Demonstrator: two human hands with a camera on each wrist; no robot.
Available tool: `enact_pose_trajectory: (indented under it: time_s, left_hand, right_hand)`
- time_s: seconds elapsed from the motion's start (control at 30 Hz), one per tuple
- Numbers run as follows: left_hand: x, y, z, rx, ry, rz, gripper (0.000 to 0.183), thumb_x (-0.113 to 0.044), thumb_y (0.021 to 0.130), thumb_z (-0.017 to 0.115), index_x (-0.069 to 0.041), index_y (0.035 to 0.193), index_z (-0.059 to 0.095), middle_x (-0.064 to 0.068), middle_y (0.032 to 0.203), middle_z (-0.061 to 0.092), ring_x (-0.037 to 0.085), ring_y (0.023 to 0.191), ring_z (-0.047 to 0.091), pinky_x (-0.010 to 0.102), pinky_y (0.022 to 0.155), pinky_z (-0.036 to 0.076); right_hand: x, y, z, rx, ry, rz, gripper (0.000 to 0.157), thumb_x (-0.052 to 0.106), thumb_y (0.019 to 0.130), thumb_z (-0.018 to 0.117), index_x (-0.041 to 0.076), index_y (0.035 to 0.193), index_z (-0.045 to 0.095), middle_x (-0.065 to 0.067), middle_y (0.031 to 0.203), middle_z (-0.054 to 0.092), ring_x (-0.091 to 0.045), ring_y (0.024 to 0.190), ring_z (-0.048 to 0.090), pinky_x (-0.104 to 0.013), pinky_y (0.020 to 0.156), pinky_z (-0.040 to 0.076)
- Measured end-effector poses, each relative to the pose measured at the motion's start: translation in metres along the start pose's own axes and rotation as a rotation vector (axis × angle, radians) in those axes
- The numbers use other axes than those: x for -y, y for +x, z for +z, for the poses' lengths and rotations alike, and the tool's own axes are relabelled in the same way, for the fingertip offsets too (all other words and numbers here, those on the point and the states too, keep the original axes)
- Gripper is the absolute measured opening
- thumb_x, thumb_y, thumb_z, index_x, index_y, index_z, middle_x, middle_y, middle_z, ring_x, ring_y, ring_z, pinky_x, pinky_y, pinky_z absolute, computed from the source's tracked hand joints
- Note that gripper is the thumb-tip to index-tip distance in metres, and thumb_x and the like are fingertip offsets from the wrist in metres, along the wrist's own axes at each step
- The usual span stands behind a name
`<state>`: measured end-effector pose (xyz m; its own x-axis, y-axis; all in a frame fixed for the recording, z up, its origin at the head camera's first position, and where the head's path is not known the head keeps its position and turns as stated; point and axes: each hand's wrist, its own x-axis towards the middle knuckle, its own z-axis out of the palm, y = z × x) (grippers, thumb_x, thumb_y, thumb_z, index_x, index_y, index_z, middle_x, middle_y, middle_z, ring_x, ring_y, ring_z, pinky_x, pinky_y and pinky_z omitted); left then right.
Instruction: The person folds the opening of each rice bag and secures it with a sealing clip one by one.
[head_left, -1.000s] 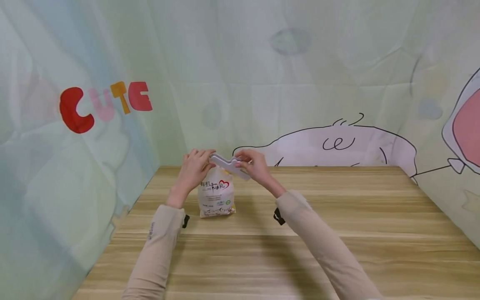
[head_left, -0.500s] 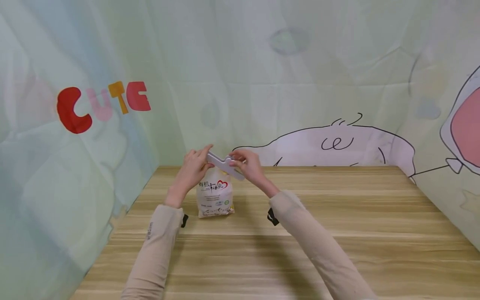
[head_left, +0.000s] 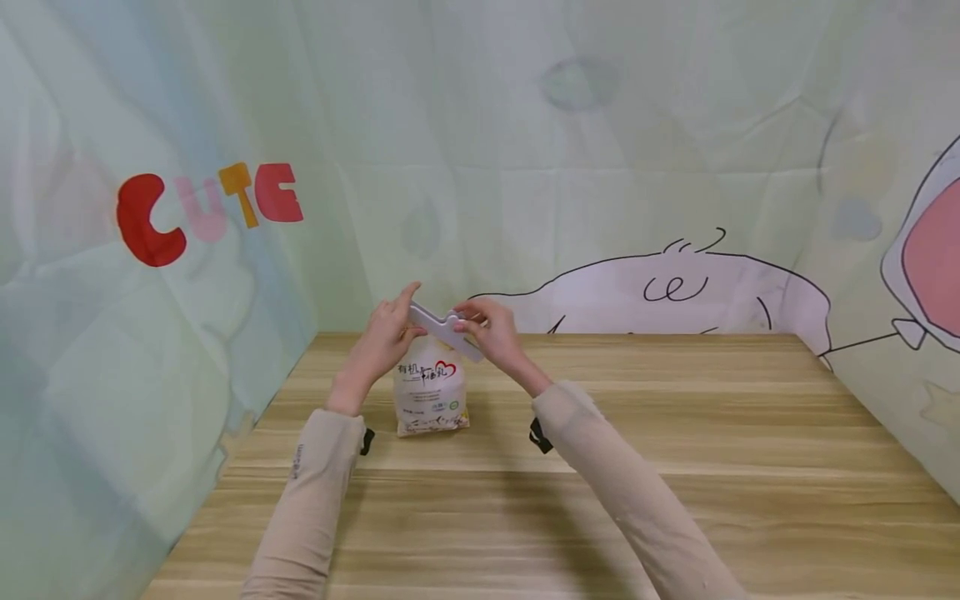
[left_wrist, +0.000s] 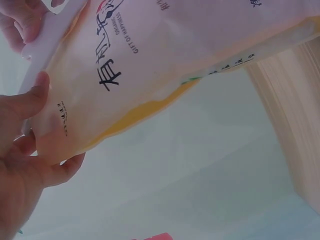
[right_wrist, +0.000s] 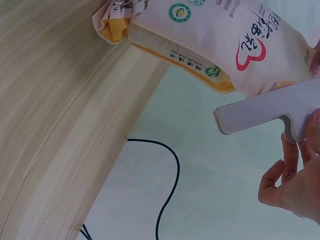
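Observation:
A pale printed bag [head_left: 429, 392] with a red heart stands upright on the wooden table in the head view; grain shows through its side in the right wrist view. Across its top lies a long white bag clip [head_left: 442, 331], sloping down to the right. My left hand [head_left: 382, 333] pinches the bag's top left corner at the clip's end, index finger pointing up; in the left wrist view its thumb is in front and other fingers behind. My right hand [head_left: 497, 335] pinches the clip [right_wrist: 265, 107] at its raised middle bump. The bag's top edge is mostly hidden by the clip.
The wooden table [head_left: 675, 467] stretches to the front and right of the bag. A printed cloth backdrop [head_left: 487, 200] hangs close behind the bag and along the left side. Black wrist straps [head_left: 540, 435] show at the cuffs.
The clip and my right hand have shifted slightly left over the bag's top. My left index finger has lifted from the clip's end and points up. The bag has stayed nearly in place.

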<state>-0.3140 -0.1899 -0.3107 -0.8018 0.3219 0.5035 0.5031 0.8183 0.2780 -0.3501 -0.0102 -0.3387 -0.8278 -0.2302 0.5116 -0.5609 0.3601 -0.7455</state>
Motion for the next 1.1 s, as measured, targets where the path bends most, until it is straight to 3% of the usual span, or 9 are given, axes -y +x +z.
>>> enact_pose_trajectory:
  time_s: [0.53, 0.87, 1.1]
  left_hand:
    - [0.0004, 0.0009, 0.0002, 0.008, -0.064, -0.015, 0.065, -0.006, 0.083, 0.059, 0.004, 0.136, 0.023, 0.028, 0.104, 0.054, 0.039, 0.096, 0.052, 0.046, 0.079, 0.046]
    - [0.0014, 0.0007, -0.0003, 0.006, -0.114, -0.01, 0.06, -0.006, 0.084, 0.058, 0.002, 0.135, 0.027, 0.028, 0.123, 0.044, 0.039, 0.108, 0.048, 0.047, 0.088, 0.044]
    - [0.0026, 0.0016, 0.0004, -0.052, -0.033, 0.085, 0.038, -0.01, 0.087, 0.055, 0.002, 0.121, 0.045, 0.02, 0.101, 0.055, 0.031, 0.088, 0.055, 0.04, 0.073, 0.048]
  right_hand:
    - [0.0026, -0.0012, 0.0024, -0.01, 0.008, 0.004, 0.025, 0.014, 0.077, 0.066, 0.006, 0.101, 0.065, -0.011, 0.092, 0.066, -0.022, 0.078, 0.061, -0.02, 0.064, 0.044]
    - [0.0019, -0.0033, 0.002, -0.001, -0.014, -0.021, 0.031, 0.018, 0.077, 0.066, 0.006, 0.105, 0.064, -0.011, 0.096, 0.065, -0.023, 0.081, 0.062, -0.024, 0.064, 0.048]
    - [-0.0015, -0.0062, 0.0, 0.053, -0.019, -0.022, 0.035, 0.019, 0.079, 0.065, 0.009, 0.113, 0.06, -0.011, 0.103, 0.064, -0.022, 0.084, 0.062, -0.025, 0.065, 0.05]
